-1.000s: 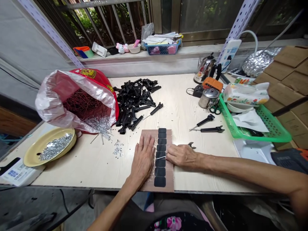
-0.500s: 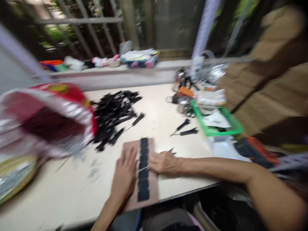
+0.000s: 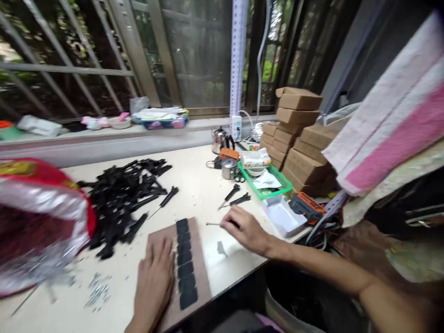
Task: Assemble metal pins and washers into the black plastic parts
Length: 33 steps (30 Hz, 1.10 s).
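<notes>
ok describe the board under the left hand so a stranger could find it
On the pale table, near edge, right of the red bag, the left hand lies flat on a brown board. Only it carries a column of black rounded pads; the black parts heaped behind lie loose.

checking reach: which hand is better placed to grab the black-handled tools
Right: right hand, pinching a thin pin, is nearest the black-handled tools; left hand lies flat on the brown board.
</notes>
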Motion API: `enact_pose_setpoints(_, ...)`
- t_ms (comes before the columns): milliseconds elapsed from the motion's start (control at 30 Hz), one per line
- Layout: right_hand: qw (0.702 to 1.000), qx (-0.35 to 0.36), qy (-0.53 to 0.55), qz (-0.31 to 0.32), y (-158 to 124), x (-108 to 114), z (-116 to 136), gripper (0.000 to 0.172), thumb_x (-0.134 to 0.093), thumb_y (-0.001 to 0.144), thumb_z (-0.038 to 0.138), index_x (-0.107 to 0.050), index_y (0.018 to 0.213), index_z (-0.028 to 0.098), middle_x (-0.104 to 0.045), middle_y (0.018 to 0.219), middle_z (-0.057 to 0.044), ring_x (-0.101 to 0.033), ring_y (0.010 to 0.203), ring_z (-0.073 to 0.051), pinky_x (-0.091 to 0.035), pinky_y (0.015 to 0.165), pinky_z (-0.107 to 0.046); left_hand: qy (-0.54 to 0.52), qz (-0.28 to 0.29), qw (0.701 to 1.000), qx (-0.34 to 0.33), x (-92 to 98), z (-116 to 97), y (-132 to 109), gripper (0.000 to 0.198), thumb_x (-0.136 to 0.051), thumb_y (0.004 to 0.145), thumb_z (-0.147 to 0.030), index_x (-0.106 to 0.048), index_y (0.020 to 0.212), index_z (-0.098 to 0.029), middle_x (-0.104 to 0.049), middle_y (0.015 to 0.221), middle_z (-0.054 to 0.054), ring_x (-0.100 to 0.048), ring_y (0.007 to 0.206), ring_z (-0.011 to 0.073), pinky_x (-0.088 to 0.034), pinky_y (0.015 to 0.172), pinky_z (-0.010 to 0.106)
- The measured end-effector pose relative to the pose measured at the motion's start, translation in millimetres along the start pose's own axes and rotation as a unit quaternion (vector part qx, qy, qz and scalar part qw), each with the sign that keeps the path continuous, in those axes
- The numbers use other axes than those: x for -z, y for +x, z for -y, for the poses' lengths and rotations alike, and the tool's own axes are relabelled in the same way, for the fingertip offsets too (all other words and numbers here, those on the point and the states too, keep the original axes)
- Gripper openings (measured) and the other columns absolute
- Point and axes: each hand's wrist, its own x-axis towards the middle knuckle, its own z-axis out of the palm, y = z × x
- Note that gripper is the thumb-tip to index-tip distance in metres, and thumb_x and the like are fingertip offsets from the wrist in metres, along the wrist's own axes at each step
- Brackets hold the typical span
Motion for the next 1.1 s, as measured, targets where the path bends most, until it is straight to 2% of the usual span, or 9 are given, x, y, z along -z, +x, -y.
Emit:
enact_pose_setpoints(133,0.995,0.032,-0.079,0.046,6.3,-44.8,-18.9,0.016,-0.047,0.092,0.027,-0.056,0.084,0.017,-0.055,0.085,-0.003,-0.052,0.080,-0.013,-0.039,0.065,-0.022,0.020,0.041,0.998,0.047,13.2,-12.7,0.7,0.047,-0.027,0.094,-0.028,-0.045,0.134,-0.011,-0.039,0.144,0.013,-0.025,0.135,0.0362,-0.038,0.098,0.054)
enact_pose_setpoints(267,0.976,0.112,-0.164,0.084,39.9,-100.5,-31.5,0.020,-0.047,0.092,0.029,-0.057,0.080,0.017,-0.055,0.083,-0.004,-0.048,0.084,-0.015,-0.036,0.059,-0.023,0.010,0.052,0.996,0.071,14.7,-15.8,-4.2,0.046,-0.028,0.095,-0.031,-0.042,0.136,-0.014,-0.037,0.145,0.011,-0.024,0.136,0.0337,-0.035,0.101,0.054)
enact_pose_setpoints(400,0.962,0.162,-0.198,0.091,71.1,-132.3,-42.9,0.020,-0.046,0.093,0.029,-0.057,0.081,0.016,-0.056,0.086,-0.005,-0.045,0.087,-0.016,-0.033,0.056,-0.023,-0.001,0.059,0.995,0.079,14.2,-16.5,-6.9,0.047,-0.028,0.096,-0.032,-0.038,0.139,-0.016,-0.035,0.147,0.010,-0.020,0.138,0.0325,-0.034,0.102,0.052)
enact_pose_setpoints(633,0.955,0.199,-0.205,0.083,84.4,-136.3,-76.3,0.024,-0.043,0.094,0.029,-0.055,0.078,0.015,-0.054,0.082,-0.005,-0.045,0.084,-0.016,-0.031,0.054,-0.024,0.002,0.066,0.995,0.075,13.0,-15.9,-6.8,0.047,-0.027,0.096,-0.032,-0.036,0.140,-0.017,-0.033,0.148,0.009,-0.015,0.139,0.0312,-0.033,0.103,0.053)
enact_pose_setpoints(800,0.953,0.235,-0.169,0.092,57.0,-131.4,-63.4,0.023,-0.040,0.095,0.023,-0.053,0.077,0.014,-0.049,0.075,-0.003,-0.043,0.073,-0.014,-0.031,0.048,-0.022,0.001,0.069,0.995,0.076,12.5,-17.2,-5.6,0.047,-0.027,0.096,-0.031,-0.037,0.139,-0.017,-0.032,0.149,0.009,-0.015,0.140,0.0302,-0.032,0.104,0.053)
enact_pose_setpoints(933,0.901,0.397,-0.089,0.149,24.1,-123.8,-40.0,0.020,-0.036,0.093,0.009,-0.049,0.080,0.016,-0.044,0.071,0.001,-0.039,0.065,-0.010,-0.032,0.045,-0.018,-0.009,0.087,0.992,0.091,14.3,-19.8,-4.0,0.046,-0.027,0.096,-0.031,-0.037,0.139,-0.016,-0.032,0.148,0.009,-0.014,0.140,0.0297,-0.030,0.105,0.053)
enact_pose_setpoints(967,0.905,0.390,-0.092,0.141,22.2,-121.6,-37.8,0.020,-0.035,0.093,0.008,-0.049,0.080,0.016,-0.044,0.071,0.001,-0.039,0.063,-0.010,-0.032,0.044,-0.018,-0.011,0.092,0.991,0.091,15.0,-20.3,-3.7,0.046,-0.027,0.096,-0.031,-0.037,0.139,-0.016,-0.032,0.148,0.009,-0.014,0.140,0.0299,-0.030,0.105,0.053)
enact_pose_setpoints(1033,0.943,0.288,-0.129,0.106,25.6,-118.5,-37.6,0.021,-0.034,0.094,0.011,-0.049,0.081,0.015,-0.043,0.070,0.001,-0.037,0.059,-0.009,-0.030,0.040,-0.018,-0.017,0.098,0.991,0.093,16.4,-20.9,-3.5,0.047,-0.026,0.096,-0.030,-0.036,0.139,-0.015,-0.031,0.149,0.010,-0.012,0.140,0.0299,-0.029,0.105,0.053)
enact_pose_setpoints(1100,0.949,0.257,-0.147,0.104,31.8,-117.9,-38.6,0.022,-0.032,0.095,0.013,-0.049,0.081,0.014,-0.043,0.070,0.000,-0.037,0.059,-0.009,-0.031,0.039,-0.017,-0.025,0.094,0.991,0.094,17.3,-20.8,-3.7,0.047,-0.025,0.096,-0.030,-0.034,0.140,-0.015,-0.030,0.149,0.010,-0.012,0.140,0.0292,-0.030,0.105,0.053)
